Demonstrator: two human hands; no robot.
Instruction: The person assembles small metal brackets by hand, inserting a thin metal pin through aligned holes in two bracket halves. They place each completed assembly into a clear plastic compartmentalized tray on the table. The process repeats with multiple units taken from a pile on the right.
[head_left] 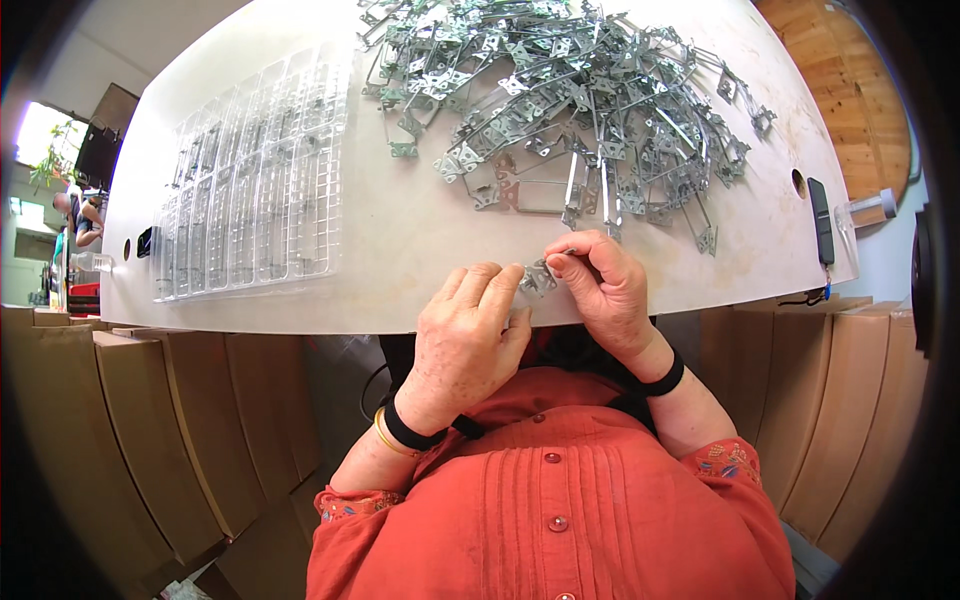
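My left hand (468, 330) and my right hand (607, 290) meet over the table's near edge. Between them is a small grey metal bracket (538, 279) with holes. The fingers of my left hand are closed at its left side, partly hiding it. Thumb and forefinger of my right hand pinch its right end. Just beyond my hands lies a large tangled heap of metal brackets (600, 130), with thin rods and punched plates. At the left, a clear plastic tray (335, 215) with long compartments lies on the table; small dark parts show in it.
The white table (400, 290) curves across the view. A dark flat device (821, 222) and a clear plastic cup (872, 207) are near its right edge. Cardboard boxes (190, 420) stand below on both sides. A person (88, 215) is far off at the left.
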